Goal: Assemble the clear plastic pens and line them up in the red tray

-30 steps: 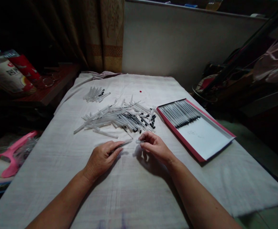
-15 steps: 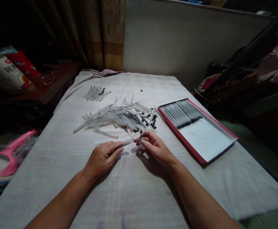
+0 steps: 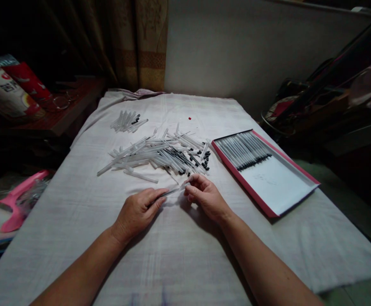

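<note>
My left hand (image 3: 137, 211) rests on the white cloth and pinches a thin clear pen (image 3: 171, 191) near its rear end. My right hand (image 3: 204, 194) pinches a small clear cap at the pen's tip, so the two hands meet at the pen. Just beyond them lies a loose pile of clear pen barrels, refills and black caps (image 3: 160, 155). A shallow red-edged box (image 3: 284, 187) at the right holds a row of finished pens (image 3: 242, 151).
A smaller bunch of pens (image 3: 126, 122) lies at the far left of the cloth, and a tiny red bit (image 3: 189, 118) further back. A dark side table with packets (image 3: 9, 91) stands left. A pink object (image 3: 13, 204) lies low left. Clutter stands at the right.
My right hand has brought the small cap leftward onto the tip of the pen in my left hand. The view has tilted slightly.
</note>
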The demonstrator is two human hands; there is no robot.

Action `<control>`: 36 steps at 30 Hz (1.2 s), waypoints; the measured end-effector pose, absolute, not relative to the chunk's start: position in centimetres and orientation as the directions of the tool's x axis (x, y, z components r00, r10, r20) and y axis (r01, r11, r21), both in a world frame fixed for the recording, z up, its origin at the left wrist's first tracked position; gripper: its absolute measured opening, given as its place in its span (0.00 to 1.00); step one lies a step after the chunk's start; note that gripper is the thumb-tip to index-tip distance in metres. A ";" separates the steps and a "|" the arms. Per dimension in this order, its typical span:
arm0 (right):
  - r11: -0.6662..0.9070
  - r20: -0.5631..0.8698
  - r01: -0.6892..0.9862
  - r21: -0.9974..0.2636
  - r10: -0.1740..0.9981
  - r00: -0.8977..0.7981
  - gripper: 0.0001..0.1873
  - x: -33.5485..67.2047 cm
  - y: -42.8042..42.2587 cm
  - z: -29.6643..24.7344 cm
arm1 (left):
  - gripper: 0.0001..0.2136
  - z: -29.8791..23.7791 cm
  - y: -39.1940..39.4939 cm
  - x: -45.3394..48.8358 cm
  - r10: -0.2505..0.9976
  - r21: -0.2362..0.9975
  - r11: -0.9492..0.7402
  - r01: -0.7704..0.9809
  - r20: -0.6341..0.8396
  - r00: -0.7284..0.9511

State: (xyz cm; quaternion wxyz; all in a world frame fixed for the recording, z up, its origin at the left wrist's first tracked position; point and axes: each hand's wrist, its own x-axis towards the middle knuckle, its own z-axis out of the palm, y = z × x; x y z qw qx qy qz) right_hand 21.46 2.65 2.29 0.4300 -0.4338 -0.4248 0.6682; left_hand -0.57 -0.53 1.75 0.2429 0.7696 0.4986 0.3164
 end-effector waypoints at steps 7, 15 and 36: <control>-0.203 -0.149 -0.150 -0.968 0.940 -0.308 0.15 20.8 2.4 2.1 | 0.14 1.8 -0.6 -0.5 0.903 0.653 -0.424 0.628 0.257 0.343; 0.221 0.111 0.245 -0.944 0.912 -0.396 0.10 21.9 2.6 1.3 | 0.12 1.3 -0.7 -0.6 0.852 0.478 -0.523 0.705 0.322 0.413; 0.308 0.139 0.264 -0.914 0.850 -0.509 0.11 21.9 2.8 0.8 | 0.12 1.4 -0.3 -0.5 0.846 0.510 -0.530 0.677 0.274 0.457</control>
